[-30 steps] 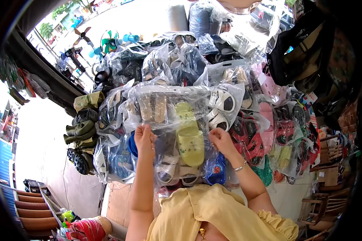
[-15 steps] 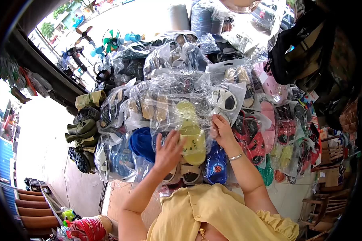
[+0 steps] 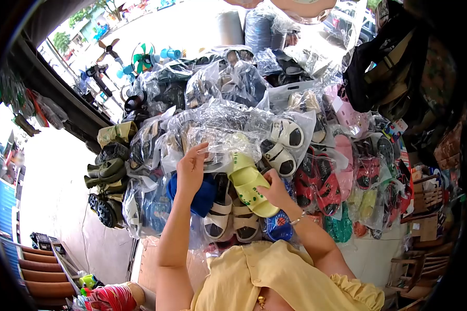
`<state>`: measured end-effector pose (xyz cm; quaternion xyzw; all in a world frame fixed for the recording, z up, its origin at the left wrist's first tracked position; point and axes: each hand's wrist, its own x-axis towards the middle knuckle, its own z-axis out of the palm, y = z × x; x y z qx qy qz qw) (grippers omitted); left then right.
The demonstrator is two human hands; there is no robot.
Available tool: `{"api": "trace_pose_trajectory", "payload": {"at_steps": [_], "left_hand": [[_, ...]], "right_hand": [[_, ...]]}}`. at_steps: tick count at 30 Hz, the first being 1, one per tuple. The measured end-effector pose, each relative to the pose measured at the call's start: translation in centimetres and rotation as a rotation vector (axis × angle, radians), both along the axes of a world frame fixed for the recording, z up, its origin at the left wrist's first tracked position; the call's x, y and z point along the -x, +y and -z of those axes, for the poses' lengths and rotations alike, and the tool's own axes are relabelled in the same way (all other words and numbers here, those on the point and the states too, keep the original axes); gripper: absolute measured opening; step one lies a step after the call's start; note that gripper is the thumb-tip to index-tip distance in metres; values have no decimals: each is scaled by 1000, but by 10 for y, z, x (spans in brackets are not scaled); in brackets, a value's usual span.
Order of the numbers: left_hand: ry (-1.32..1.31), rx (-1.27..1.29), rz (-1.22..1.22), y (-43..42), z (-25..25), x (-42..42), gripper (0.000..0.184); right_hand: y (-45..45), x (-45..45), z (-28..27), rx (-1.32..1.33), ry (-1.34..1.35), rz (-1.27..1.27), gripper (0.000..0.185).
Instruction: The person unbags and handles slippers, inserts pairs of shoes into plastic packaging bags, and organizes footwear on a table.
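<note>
Slipper point(image 3: 250, 184), yellow-green, lies near the middle of a pile of footwear, slanting with its toe toward the wearer's lower right. Half a second ago it lies straight under clear plastic point(image 3: 218, 116); now the plastic is bunched beyond it, covering only the heel end, so the strap and toe are bare and within direct reach. The right hand point(image 3: 277, 193) appears closed on the strap's side, thumb on top; its other fingers are partly hidden. The left hand point(image 3: 190, 168) is raised at the plastic's edge, fingers loosely extended; whether it pinches the film cannot be told.

Under the bunched plastic, tan footwear point(image 3: 205, 137) shows dimly. To the right, red sandals point(image 3: 329, 192) sit in transparent bags. White sandals point(image 3: 288, 132) lie against a translucent bag point(image 3: 308, 116), in it or on it, unclear which. Below the hands are cream sandals point(image 3: 216, 217) and a blue slipper point(image 3: 279, 226).
</note>
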<state>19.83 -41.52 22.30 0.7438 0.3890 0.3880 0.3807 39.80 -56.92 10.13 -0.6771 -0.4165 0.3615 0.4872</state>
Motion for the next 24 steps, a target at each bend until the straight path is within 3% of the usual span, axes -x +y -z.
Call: {"api": "trace_pose_trajectory", "payload": {"at_steps": [2,4,5,8,10,11,13,14,16,18,19,24], "left_hand": [[26,76,-12,-2,-10,2,25],[157,145,12,-5,-15,6,26],[157,147,7,-6,-14,6,26],[-45,35,113,-9,-6,-1,27],[-128,85,140,-5,0,-6,29],[-299,300,154,3,1,-6,29],[-291,176,65,18,-6,0,28],[-151,-5,-50,28,-7,5,28],[-442,262,-78,33,-40,5,29],[-518,300,-198,48,-60,6,38],[-534,299,-208,47,-75,3,30],[-547,125,-167,40,-102,-12,28]], "right_hand": [[-15,-14,2,-73,194,-17,40],[-37,-31,-30,-36,524,20,40],[-49,-42,-38,-52,540,20,42],[-88,-79,-64,-126,717,12,46],[-114,-105,-71,-155,693,-8,47],[-126,-119,-70,-167,654,-53,49],[-150,-132,-66,-189,680,4,51],[-162,-134,-63,-207,708,52,52],[-175,-129,-54,-231,766,77,59],[-175,-112,-56,-370,946,178,64],[-170,-102,-62,-400,1046,151,67],[-152,-82,-65,-468,1060,99,65]]}}
